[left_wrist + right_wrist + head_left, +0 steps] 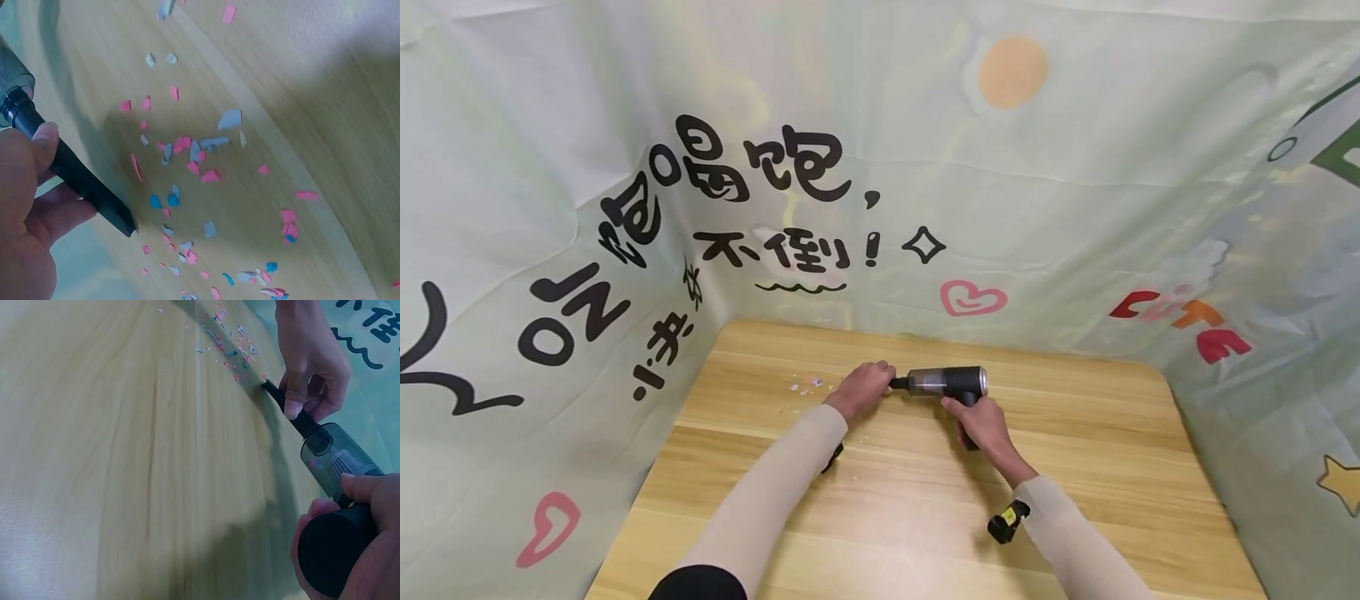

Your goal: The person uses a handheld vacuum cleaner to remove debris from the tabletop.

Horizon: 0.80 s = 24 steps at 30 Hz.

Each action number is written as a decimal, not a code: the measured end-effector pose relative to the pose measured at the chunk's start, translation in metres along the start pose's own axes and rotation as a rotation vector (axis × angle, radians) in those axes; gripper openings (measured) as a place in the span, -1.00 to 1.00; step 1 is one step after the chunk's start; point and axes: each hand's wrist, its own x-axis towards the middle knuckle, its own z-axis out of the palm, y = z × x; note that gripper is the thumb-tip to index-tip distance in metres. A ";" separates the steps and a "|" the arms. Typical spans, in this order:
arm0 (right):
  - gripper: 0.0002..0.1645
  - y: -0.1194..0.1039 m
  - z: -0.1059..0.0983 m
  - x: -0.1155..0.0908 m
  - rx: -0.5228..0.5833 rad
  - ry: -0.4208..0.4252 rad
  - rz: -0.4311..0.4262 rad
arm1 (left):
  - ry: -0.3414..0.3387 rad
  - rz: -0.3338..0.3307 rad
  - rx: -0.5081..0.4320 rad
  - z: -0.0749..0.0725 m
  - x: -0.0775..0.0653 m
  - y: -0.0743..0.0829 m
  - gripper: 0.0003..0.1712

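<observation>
The right hand (988,423) curls around the handle of a handheld vacuum cleaner (961,381) near the far side of the wooden table (880,517). The left hand (863,390) pinches its black nozzle (87,178) between thumb and fingers, the tip just beside scattered pink, blue and whitish paper scraps (210,175). A printed fabric backdrop (1060,208) hangs behind.

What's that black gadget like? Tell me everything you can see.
It looks like a handheld vacuum, seemingly plastic: black body with silvery rear end, transparent smoky cup, narrow black nozzle. Inside the cup show a ribbed filter and a pink speck. It is held roughly level over the wooden table. The right hand grips the handle; the left hand holds the nozzle, its tip near colorful scraps. Whether it's running is unclear.
</observation>
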 end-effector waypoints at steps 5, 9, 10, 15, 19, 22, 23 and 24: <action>-0.41 -0.004 0.003 0.005 -0.014 0.013 -0.007 | 0.012 -0.006 -0.046 0.004 0.003 -0.008 -0.68; -0.38 -0.006 0.006 0.009 -0.028 0.010 -0.016 | 0.017 -0.016 -0.083 0.004 0.002 -0.013 -0.71; -0.37 -0.007 0.006 0.010 -0.034 0.008 -0.018 | 0.013 -0.021 -0.093 0.003 0.001 -0.014 -0.71; -0.36 -0.014 0.009 0.014 -0.048 -0.003 -0.034 | 0.009 -0.042 -0.124 0.002 0.001 -0.021 -0.74; -0.39 -0.018 0.011 0.016 -0.052 -0.009 -0.042 | -0.001 -0.056 -0.131 0.001 0.002 -0.027 -0.75; -0.38 -0.020 0.013 0.019 -0.076 0.001 -0.045 | -0.001 -0.057 -0.132 -0.001 0.003 -0.030 -0.75; -0.38 -0.020 0.014 0.019 -0.084 0.006 -0.045 | 0.002 -0.056 -0.134 -0.001 0.003 -0.030 -0.76; -0.38 -0.021 0.014 0.020 -0.091 0.010 -0.043 | 0.002 -0.056 -0.133 -0.002 0.004 -0.031 -0.76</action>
